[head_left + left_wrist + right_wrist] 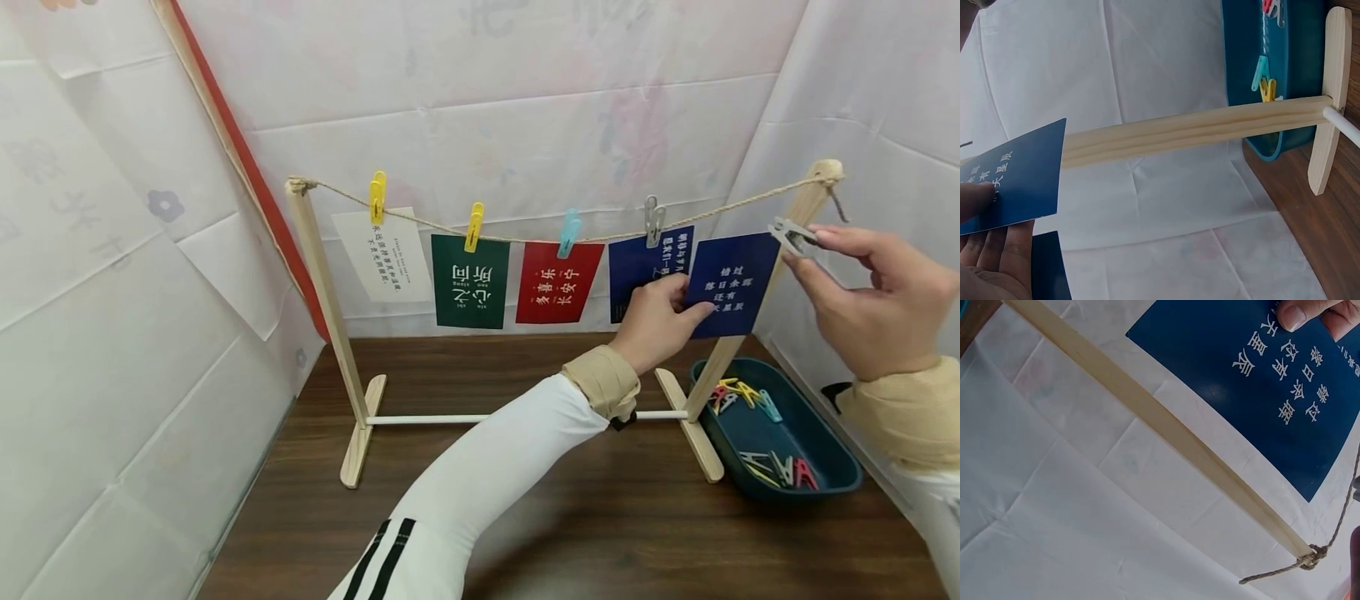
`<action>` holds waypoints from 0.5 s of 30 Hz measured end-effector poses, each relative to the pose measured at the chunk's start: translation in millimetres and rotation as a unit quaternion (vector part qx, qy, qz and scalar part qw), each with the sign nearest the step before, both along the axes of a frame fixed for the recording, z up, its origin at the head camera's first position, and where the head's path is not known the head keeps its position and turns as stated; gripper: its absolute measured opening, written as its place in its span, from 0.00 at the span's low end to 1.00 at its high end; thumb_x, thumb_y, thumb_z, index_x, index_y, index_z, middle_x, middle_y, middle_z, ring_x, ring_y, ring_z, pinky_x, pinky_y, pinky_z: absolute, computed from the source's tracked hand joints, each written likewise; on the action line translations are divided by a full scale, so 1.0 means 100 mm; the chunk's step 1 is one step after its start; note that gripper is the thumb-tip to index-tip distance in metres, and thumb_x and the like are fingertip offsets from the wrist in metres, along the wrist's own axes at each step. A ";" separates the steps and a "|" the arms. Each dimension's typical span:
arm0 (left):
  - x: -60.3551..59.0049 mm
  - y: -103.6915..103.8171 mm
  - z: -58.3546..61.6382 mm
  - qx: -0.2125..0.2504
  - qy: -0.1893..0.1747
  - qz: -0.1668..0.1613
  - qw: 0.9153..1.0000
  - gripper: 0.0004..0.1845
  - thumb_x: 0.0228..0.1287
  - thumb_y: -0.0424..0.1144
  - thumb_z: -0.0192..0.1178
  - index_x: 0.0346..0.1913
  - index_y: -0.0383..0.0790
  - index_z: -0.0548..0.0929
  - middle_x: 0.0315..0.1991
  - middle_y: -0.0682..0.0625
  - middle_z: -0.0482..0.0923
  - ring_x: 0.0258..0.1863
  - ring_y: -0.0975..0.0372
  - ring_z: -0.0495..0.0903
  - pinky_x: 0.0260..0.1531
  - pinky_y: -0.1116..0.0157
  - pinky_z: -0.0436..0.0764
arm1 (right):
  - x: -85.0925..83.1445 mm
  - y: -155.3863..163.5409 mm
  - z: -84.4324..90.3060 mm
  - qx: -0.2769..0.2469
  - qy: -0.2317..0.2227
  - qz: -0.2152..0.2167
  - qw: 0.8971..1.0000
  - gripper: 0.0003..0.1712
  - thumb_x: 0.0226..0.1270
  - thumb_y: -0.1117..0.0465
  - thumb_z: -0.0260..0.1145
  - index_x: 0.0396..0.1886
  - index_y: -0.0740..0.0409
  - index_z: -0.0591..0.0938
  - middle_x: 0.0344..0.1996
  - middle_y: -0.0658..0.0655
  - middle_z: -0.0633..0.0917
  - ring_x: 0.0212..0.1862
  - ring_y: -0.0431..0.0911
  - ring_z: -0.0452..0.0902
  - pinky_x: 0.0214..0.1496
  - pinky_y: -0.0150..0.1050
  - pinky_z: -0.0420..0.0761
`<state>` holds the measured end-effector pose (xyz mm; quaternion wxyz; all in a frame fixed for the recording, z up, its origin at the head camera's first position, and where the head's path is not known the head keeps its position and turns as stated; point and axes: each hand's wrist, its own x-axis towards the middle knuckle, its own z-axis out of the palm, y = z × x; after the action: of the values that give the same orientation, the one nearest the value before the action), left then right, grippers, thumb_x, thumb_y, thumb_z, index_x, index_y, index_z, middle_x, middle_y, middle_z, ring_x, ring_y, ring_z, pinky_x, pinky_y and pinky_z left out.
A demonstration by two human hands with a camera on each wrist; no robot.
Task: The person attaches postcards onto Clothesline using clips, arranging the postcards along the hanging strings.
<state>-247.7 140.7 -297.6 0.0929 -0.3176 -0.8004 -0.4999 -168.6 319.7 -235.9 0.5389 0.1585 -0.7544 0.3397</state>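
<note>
My left hand (pixel 660 321) pinches a dark blue card (pixel 735 287) with white characters by its left edge, thumb in front. The card is below the twine (pixel 738 202), near the right wooden post (pixel 810 200). At the card's upper right corner, my right hand (pixel 888 300) pinches a grey clothespin (pixel 791 236) between thumb and fingers. Whether its jaws touch the card, I cannot tell. Behind my left hand, another blue card (pixel 626 275) hangs from a grey clothespin (pixel 655 221), partly hidden. In the right wrist view, the held card (pixel 1241 381) shows its printed face.
Also clipped along the twine are a white card (pixel 382 262), a green card (pixel 468 292) and a red card (pixel 558 292). A dark teal basin (pixel 825 433) with several coloured clothespins stands behind the stand's right foot (pixel 690 425). White cloth (pixel 525 150) surrounds the wooden table (pixel 600 533).
</note>
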 end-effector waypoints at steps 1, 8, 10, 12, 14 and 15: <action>0.00 0.00 0.01 0.001 -0.001 0.000 1.000 0.11 0.79 0.41 0.67 0.57 0.41 0.86 0.49 0.50 0.94 0.37 0.77 0.83 0.37 0.83 0.78 | 0.00 0.00 0.01 0.000 -0.004 -0.005 1.000 0.14 0.67 0.76 0.75 0.51 0.76 0.88 0.49 0.20 0.84 0.53 0.17 0.81 0.60 0.19 0.78; 0.00 0.02 0.07 0.008 0.012 -0.004 1.000 0.08 0.79 0.40 0.67 0.53 0.41 0.86 0.46 0.50 0.94 0.34 0.78 0.82 0.34 0.82 0.78 | -0.01 -0.01 0.10 0.016 0.004 -0.018 1.000 0.14 0.67 0.77 0.75 0.51 0.74 0.90 0.48 0.18 0.82 0.54 0.15 0.80 0.59 0.18 0.78; -0.01 0.02 0.08 0.011 0.012 -0.006 1.000 0.08 0.79 0.40 0.67 0.53 0.41 0.86 0.46 0.50 0.94 0.34 0.77 0.83 0.35 0.83 0.78 | -0.02 -0.01 0.12 0.028 0.010 -0.013 0.999 0.13 0.66 0.77 0.76 0.50 0.74 0.90 0.48 0.18 0.83 0.54 0.15 0.80 0.59 0.18 0.78; -0.01 0.03 0.09 0.014 0.007 -0.007 1.000 0.09 0.79 0.40 0.67 0.54 0.41 0.86 0.47 0.50 0.94 0.36 0.77 0.84 0.36 0.83 0.78 | -0.03 0.00 0.14 0.036 0.012 -0.005 0.999 0.12 0.66 0.77 0.76 0.49 0.75 0.90 0.48 0.19 0.83 0.53 0.15 0.80 0.57 0.17 0.77; -0.02 0.04 0.09 0.015 0.002 -0.006 1.000 0.09 0.79 0.40 0.67 0.54 0.40 0.86 0.48 0.49 0.94 0.38 0.76 0.86 0.37 0.83 0.79 | -0.03 0.01 0.15 0.048 0.013 -0.003 0.999 0.11 0.65 0.78 0.76 0.47 0.76 0.90 0.48 0.18 0.83 0.53 0.15 0.80 0.55 0.15 0.77; -0.01 0.05 0.10 0.016 -0.003 -0.005 1.000 0.10 0.79 0.40 0.68 0.56 0.41 0.86 0.49 0.49 0.94 0.39 0.76 0.86 0.38 0.83 0.80 | -0.04 0.01 0.16 0.054 0.012 -0.003 0.998 0.11 0.65 0.78 0.76 0.47 0.76 0.90 0.48 0.18 0.82 0.53 0.14 0.80 0.55 0.15 0.76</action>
<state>-249.0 145.7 -287.5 0.0927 -0.3185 -0.7910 -0.5141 -172.3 320.4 -220.0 0.5398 0.1892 -0.7653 0.2953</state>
